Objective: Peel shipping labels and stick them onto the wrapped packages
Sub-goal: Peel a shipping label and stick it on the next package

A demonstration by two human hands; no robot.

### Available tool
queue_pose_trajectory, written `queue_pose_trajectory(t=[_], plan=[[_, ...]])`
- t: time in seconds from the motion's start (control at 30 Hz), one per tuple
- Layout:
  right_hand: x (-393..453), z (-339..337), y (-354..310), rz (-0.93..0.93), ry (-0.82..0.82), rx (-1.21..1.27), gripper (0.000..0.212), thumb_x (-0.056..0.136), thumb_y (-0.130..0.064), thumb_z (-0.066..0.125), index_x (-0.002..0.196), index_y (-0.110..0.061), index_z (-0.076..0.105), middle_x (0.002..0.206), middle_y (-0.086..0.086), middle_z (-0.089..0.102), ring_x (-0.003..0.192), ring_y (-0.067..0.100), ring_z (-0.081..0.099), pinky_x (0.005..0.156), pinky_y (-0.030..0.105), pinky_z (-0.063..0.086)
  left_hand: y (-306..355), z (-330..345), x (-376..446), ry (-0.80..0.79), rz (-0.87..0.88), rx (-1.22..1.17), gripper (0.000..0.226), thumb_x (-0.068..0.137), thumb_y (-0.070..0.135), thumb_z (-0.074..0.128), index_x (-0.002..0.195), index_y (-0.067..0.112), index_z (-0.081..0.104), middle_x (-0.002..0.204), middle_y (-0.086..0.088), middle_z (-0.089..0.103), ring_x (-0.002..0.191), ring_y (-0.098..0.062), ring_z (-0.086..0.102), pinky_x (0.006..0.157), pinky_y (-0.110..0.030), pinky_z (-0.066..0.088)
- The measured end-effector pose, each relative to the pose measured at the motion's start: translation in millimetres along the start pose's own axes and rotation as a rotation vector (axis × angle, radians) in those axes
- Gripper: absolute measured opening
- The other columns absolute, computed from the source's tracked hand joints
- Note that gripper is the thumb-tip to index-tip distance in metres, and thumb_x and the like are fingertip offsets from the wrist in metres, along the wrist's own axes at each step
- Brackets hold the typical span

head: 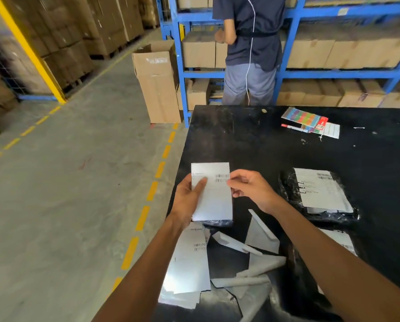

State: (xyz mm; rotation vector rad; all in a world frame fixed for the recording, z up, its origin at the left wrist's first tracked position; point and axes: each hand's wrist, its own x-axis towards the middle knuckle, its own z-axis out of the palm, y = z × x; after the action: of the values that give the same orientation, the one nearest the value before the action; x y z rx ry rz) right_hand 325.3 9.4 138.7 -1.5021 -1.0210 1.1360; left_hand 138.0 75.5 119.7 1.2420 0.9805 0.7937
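Surroundings: person [250, 49] behind black tabletop [252, 140]; peeled backing strips [261, 252] near.
Count: two labelled packages [317, 194].
Hands: left hand [189, 201] and right hand [250, 189] pinch shipping label [214, 196].

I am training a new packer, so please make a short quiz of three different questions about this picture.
1. True or false: the left hand and the right hand both hold the label.
2. The labelled package lies on which side of the held label? A) right B) left
3. Fill in: the loose backing strips lie on the black ____.

Key: 1 true; 2 A; 3 table.
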Motion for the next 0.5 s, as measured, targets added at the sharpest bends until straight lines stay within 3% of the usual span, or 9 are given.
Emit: queue_pose_trajectory(t=[0.17, 0.27, 0.37, 0.5], plan=[[3.1, -2.3, -5.2, -0.124, 0.05, -0.055, 0.017, 0.094, -0.013, 0.063, 0.111, -0.013, 0.067, 0.101, 0.006, 0.075, 0.088, 0.02, 0.072, 0.071, 0.03, 0.057, 16.9, -0.4, 6.8, -0.031, 0.05, 0.043, 0.019, 0.092, 0.026, 0.065, 0.11, 0.019, 0.066, 0.104, -0.009, 0.074, 0.096, -0.033, 0.071, 0.085, -0.055, 0.057], [5.7, -5.4, -11.0, -0.193, 0.117, -0.113, 0.022, 0.091, -0.018, 0.067, 0.113, -0.022, 0.067, 0.106, -0.001, 0.073, 0.098, 0.016, 0.07, 0.077, 0.032, 0.059, 22.3, 2.6, 6.6, -0.142, 0.058, 0.149, 0.018, 0.092, 0.029, 0.065, 0.109, 0.024, 0.066, 0.105, -0.004, 0.073, 0.095, -0.026, 0.07, 0.083, -0.044, 0.059], [5.8, -8.1, -16.3, -0.226, 0.1, -0.249, 0.016, 0.09, -0.019, 0.068, 0.106, -0.021, 0.072, 0.1, -0.005, 0.074, 0.095, 0.011, 0.069, 0.08, 0.032, 0.058, 27.2, 6.4, 5.5, -0.207, 0.053, 0.24, 0.019, 0.093, 0.032, 0.062, 0.111, 0.024, 0.064, 0.105, 0.001, 0.072, 0.093, -0.021, 0.07, 0.077, -0.033, 0.057], [7.8, -3.9, -19.6, -0.24, 0.198, -0.196, 0.016, 0.092, -0.018, 0.066, 0.107, -0.019, 0.071, 0.104, -0.003, 0.073, 0.099, 0.015, 0.069, 0.08, 0.031, 0.058, 31.7, 8.5, 8.8, -0.135, 0.062, 0.188, 0.016, 0.093, 0.03, 0.063, 0.105, 0.02, 0.068, 0.1, -0.002, 0.074, 0.09, -0.024, 0.071, 0.078, -0.038, 0.059]])
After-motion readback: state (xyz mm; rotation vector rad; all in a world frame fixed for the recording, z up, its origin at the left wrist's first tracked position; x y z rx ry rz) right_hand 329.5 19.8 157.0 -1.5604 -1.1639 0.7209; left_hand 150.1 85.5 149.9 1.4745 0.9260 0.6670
